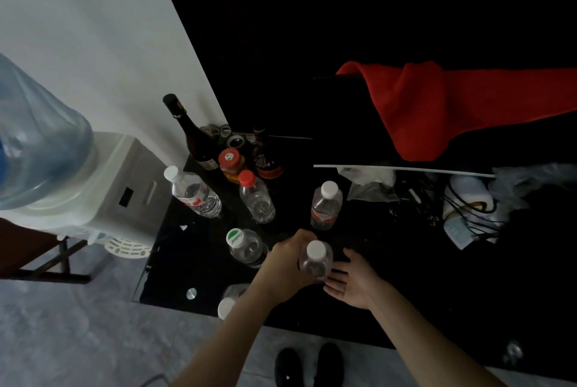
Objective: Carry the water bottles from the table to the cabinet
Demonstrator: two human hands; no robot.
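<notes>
Now the left hand (282, 268) has its grip wrapped round a clear water bottle with a white cap (316, 261), holding it upright just above the black glass table (175, 280). Beside it the right hand (349, 282) lies palm up with its fingers straight and loose, holding nothing, its fingertips close to the bottle's base; whether they touch it cannot be told.

Other bottles stand on the table: a green-capped bottle (245, 244) just left of the left hand, a red-capped bottle (256, 197) behind it, a white-capped bottle with a red label (326, 205) to the right, and another white-capped bottle (195, 193) leaning near the table's left edge. One more white cap (225, 308) shows near the front edge, partly hidden by the left forearm.

Further back stand a dark wine bottle (190, 133) and a jar with a red lid (230, 161). A red cloth (452, 105) hangs at the upper right. A water dispenser (93, 186) stands at the left.
</notes>
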